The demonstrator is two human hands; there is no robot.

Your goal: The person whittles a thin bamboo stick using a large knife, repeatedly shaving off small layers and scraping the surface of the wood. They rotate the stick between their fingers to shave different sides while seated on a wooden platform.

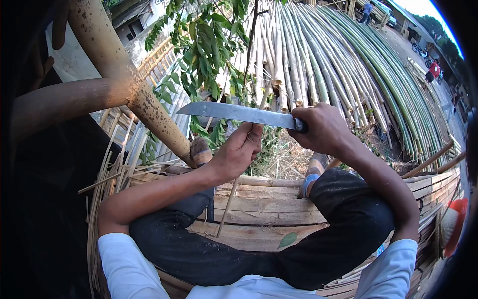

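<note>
My right hand [324, 127] is closed round the dark handle of a long knife [231, 112]. Its broad grey blade lies nearly level and points left. Just under the blade, my left hand [237, 153] is closed with the fingers curled in. A thin bamboo stick [228, 208] runs through the left hand; its lower end slants down between my legs and its upper part passes up by the blade. The left thumb and fingertips are right at the blade's lower edge.
I sit on a bench of split bamboo slats [269, 204], where a green leaf [287, 240] lies. Long bamboo poles [318, 60] are laid out ahead. A thick bamboo post [159, 119] slants at left beside leafy branches [209, 45]. A person in red [434, 69] is far right.
</note>
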